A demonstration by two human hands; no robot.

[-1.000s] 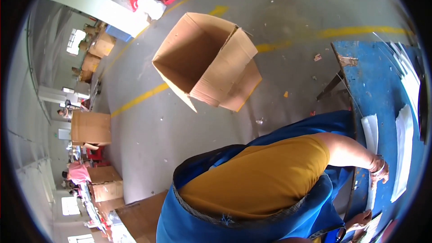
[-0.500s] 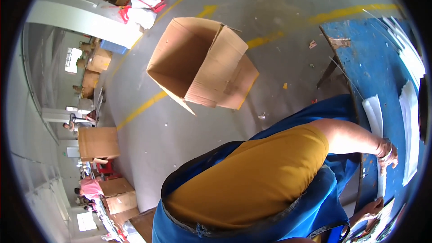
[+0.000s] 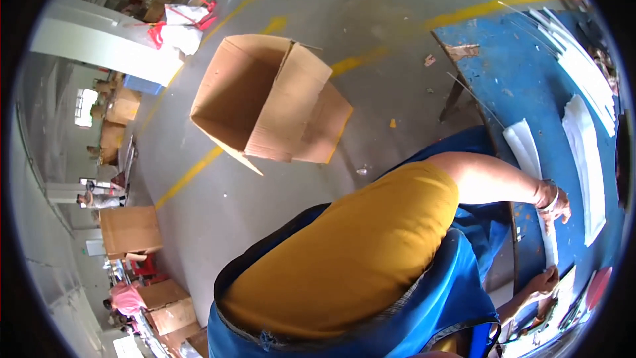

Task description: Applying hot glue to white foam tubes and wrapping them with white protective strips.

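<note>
Both hands grip one long white strip (image 3: 538,192) lying along the near edge of the blue table (image 3: 530,79), the left hand (image 3: 555,200) curled over its middle, the right hand (image 3: 544,281) pinching its end.

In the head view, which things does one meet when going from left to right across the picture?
Closed brown carton → open cardboard box → yellow shirt → hand on the long white strip → blue table.
</note>
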